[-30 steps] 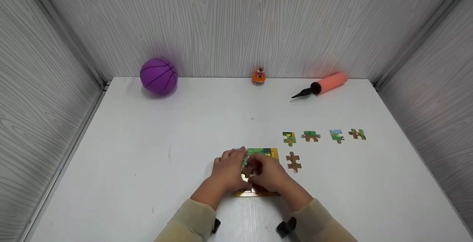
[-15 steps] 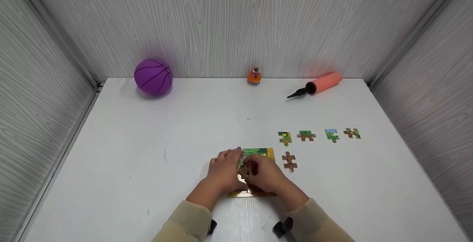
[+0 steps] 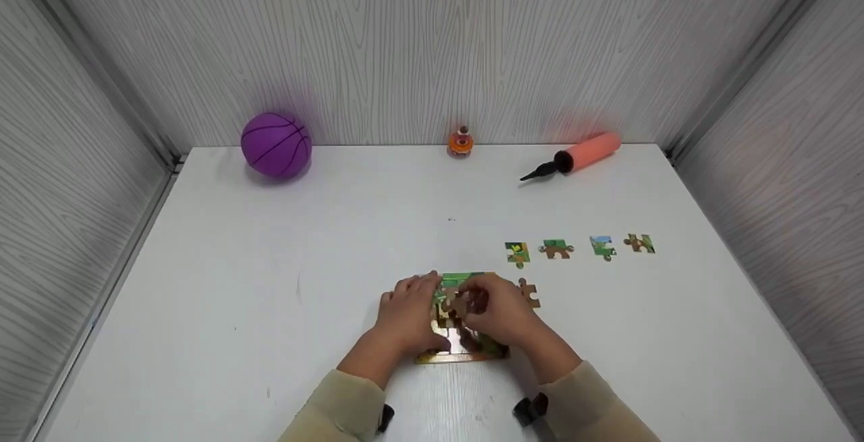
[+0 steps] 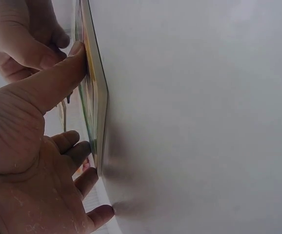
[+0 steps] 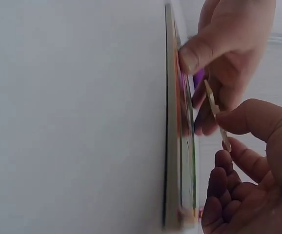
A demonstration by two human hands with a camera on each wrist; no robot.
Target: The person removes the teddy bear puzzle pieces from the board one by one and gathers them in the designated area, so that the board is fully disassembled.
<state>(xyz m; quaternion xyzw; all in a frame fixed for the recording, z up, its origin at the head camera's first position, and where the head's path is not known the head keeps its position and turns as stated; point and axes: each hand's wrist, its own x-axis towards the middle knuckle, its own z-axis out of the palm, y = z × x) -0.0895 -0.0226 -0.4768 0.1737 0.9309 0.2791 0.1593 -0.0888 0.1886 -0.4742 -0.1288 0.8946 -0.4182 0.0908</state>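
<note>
My left hand (image 3: pixel 405 317) rests over the left side of a flat jigsaw board (image 3: pixel 462 357). In the left wrist view its thumb presses on the board's face, and its spread fingers touch the side edge and the table. My right hand (image 3: pixel 503 310) pinches a thin jigsaw piece (image 5: pixel 211 100) between thumb and fingers, held tilted just above the board. Part of the board's picture is filled, green at the top; a pale patch shows near its lower middle. Both hands hide much of it. A brown jigsaw piece (image 3: pixel 530 292) lies to the right, partly behind my right hand.
Several loose jigsaw pieces (image 3: pixel 557 249) lie in a row on the white table (image 3: pixel 324 226), right of and beyond the board. Along the back wall stand a purple ball (image 3: pixel 276 146), a small orange toy (image 3: pixel 460 142) and a coral hand pump (image 3: pixel 590 152) with a black nozzle.
My right hand has moved a little right and up off the board with the piece, showing more of the board and covering part of the brown piece. My left hand stays put.
</note>
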